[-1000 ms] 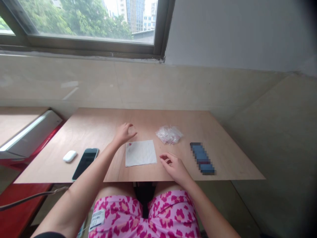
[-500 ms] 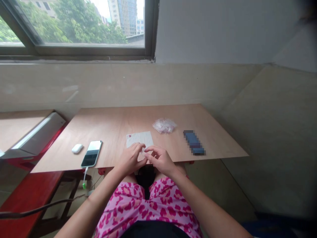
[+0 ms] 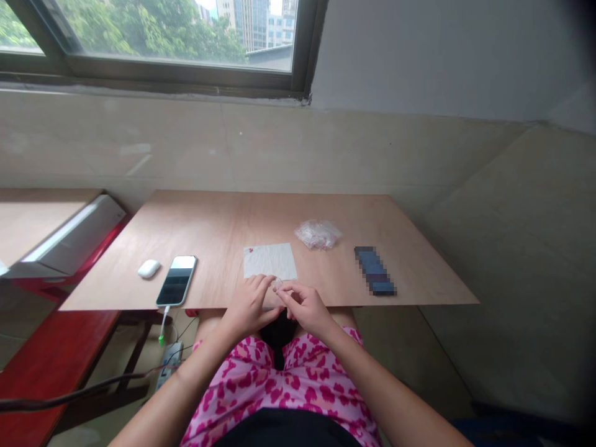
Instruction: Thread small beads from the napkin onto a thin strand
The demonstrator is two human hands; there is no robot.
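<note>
Both hands meet at the table's front edge, just below a white paper sheet (image 3: 270, 261) that bears a tiny reddish item (image 3: 251, 250) at its upper left corner. My right hand (image 3: 305, 305) pinches a small clear plastic piece (image 3: 278, 284) between thumb and fingertips. Beside it, my left hand (image 3: 251, 304) has its thumb and fingers apart, the fingertips close to the same piece; whether they touch it is hard to tell. Behind the sheet, to the right, lies a pile of clear plastic bags (image 3: 318, 234) with pinkish contents.
A phone (image 3: 177, 281) with a charging cable (image 3: 164, 323) and a white earbud case (image 3: 149, 269) lie on the left of the wooden table (image 3: 209, 217). On the right is a blurred dark object (image 3: 375, 271). A red bench (image 3: 56, 366) stands at the lower left.
The view has shifted a little. The thumb and fingers of my left hand have moved farther apart, and the clear piece shows more plainly at my right fingertips.
</note>
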